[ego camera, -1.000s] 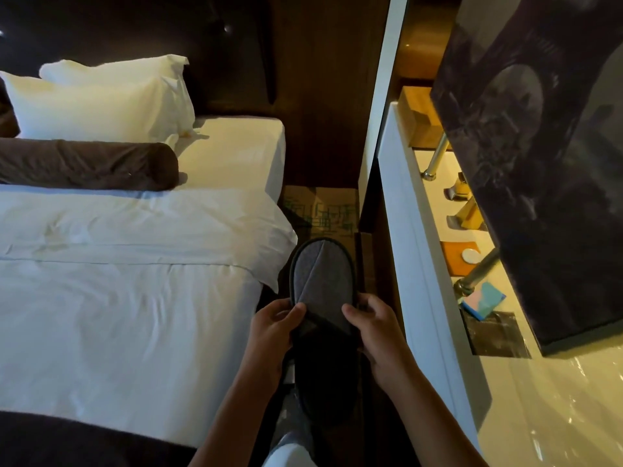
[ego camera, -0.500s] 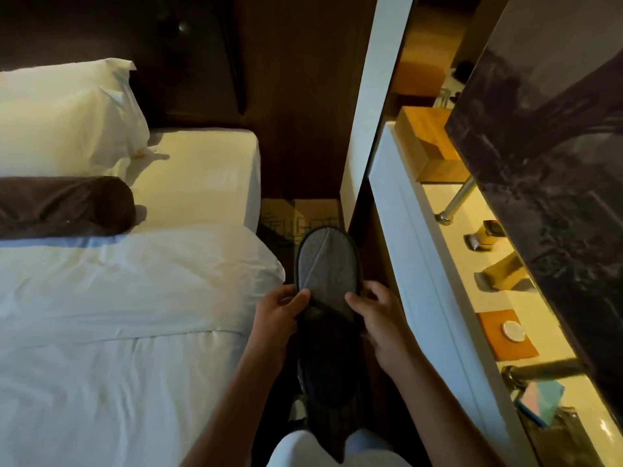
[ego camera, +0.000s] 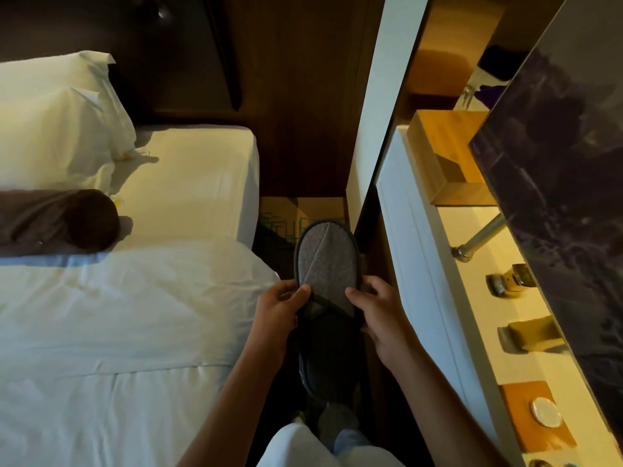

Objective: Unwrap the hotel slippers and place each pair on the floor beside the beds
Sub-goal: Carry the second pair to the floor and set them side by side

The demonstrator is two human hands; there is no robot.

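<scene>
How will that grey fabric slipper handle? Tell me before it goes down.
The grey fabric slipper is probably light: both hands hold it by fingertips alone. Likely soft and floppy, given its thin cloth upper. Its flat sole should lie still, not roll.

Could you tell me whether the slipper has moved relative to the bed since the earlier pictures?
Cannot tell: the slipper keeps level with the duvet corner of the bed; the camera itself moved.

Dim, warm yellow light washes the surface [ego camera: 478, 298] right of the hands [ego camera: 332, 318]; bed [ego camera: 118, 315] left glows pale, the gap beyond them sinks into shadow; wide-angle edges bend.
</scene>
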